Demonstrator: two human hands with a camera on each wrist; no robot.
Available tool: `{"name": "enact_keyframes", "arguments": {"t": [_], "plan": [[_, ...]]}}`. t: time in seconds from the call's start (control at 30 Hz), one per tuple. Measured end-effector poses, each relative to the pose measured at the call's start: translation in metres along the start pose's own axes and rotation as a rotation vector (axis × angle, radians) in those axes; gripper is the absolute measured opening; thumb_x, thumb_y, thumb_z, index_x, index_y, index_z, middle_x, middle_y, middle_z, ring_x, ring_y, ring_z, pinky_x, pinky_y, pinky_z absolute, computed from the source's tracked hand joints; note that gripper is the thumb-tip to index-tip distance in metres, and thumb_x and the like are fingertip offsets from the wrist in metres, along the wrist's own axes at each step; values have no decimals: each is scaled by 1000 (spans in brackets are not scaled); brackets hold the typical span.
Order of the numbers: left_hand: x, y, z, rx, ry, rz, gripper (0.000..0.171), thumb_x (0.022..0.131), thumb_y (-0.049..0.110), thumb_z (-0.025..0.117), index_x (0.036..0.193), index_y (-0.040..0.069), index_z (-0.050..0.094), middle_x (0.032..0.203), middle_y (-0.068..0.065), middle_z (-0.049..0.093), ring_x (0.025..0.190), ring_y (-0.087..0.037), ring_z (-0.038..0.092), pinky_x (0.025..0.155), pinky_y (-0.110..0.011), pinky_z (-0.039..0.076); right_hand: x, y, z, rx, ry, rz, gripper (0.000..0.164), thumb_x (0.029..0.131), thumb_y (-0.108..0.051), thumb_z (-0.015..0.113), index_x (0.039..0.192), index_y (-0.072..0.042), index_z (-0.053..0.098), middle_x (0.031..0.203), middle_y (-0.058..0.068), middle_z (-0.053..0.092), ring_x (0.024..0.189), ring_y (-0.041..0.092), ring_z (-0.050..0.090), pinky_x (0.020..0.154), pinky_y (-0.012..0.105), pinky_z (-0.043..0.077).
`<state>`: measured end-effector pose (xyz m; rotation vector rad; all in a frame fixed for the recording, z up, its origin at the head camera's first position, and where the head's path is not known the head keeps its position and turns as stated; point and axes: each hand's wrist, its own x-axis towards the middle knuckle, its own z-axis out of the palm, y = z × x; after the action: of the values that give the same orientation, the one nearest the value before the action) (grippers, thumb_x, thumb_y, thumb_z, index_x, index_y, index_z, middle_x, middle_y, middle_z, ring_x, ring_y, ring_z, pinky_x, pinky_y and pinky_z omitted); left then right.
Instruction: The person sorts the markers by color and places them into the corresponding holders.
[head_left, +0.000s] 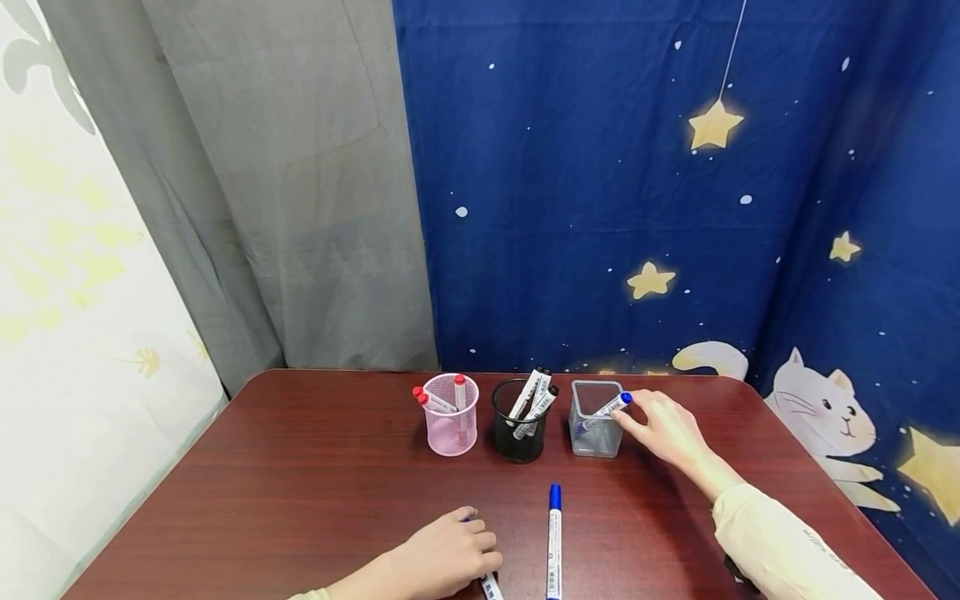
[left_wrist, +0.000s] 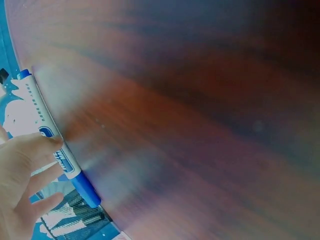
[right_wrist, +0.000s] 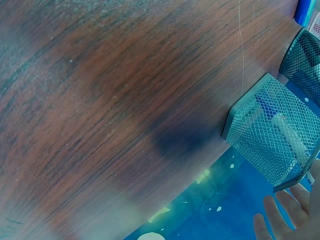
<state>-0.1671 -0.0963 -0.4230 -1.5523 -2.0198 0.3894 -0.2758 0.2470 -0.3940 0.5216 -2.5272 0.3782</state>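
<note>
My left hand (head_left: 442,554) is low in the head view, over the near part of the table. It holds a blue-capped whiteboard marker (left_wrist: 50,125), its thumb across the white barrel. Another blue marker (head_left: 555,542) lies lengthwise on the table, right of that hand. My right hand (head_left: 667,429) is at the right rim of the grey square mesh pen holder (head_left: 596,442). A blue marker (head_left: 606,408) slants inside this holder, its upper blue end beside my right thumb and forefinger. Those fingers look loosely extended, not closed round it.
A pink mesh cup (head_left: 452,433) with red-capped markers and a black mesh cup (head_left: 519,446) with black-capped markers stand left of the grey holder. The dark red wooden table (head_left: 315,467) ends at grey and blue curtains (head_left: 562,208).
</note>
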Motion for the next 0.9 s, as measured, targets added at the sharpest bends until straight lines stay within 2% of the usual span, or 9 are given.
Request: {"name": "enact_keyframes", "arguments": {"t": [0.27, 0.57, 0.7, 0.9], "plan": [[1, 0, -5, -12, 12, 8, 11, 70, 27, 63, 71, 27, 52, 69, 12, 48, 70, -3, 50, 77, -28, 40, -1, 0, 0, 4, 4, 2, 39, 78, -37, 64, 99, -4, 63, 96, 12, 61, 88, 27, 55, 69, 46, 44], [9, -7, -15, -91, 137, 18, 12, 70, 25, 63, 75, 24, 52, 68, 12, 46, 69, -2, 50, 80, -28, 39, 0, 0, 0, 4, 19, -8, 38, 77, -37, 64, 98, -4, 64, 94, 11, 61, 86, 27, 55, 67, 46, 45], [14, -11, -22, -181, 134, 0, 19, 68, 26, 68, 81, 22, 54, 72, 12, 47, 73, -1, 50, 82, -29, 38, 0, 0, 0, 0, 19, -12, 38, 77, -36, 64, 97, -5, 64, 94, 11, 61, 86, 27, 55, 67, 45, 45], [23, -18, -32, -425, 144, -73, 21, 73, 22, 68, 90, 20, 56, 79, 14, 51, 77, 3, 49, 84, -26, 37, 0, 0, 0, 6, 16, -10, 39, 77, -37, 64, 99, -4, 64, 95, 11, 61, 88, 27, 55, 68, 45, 45]]}}
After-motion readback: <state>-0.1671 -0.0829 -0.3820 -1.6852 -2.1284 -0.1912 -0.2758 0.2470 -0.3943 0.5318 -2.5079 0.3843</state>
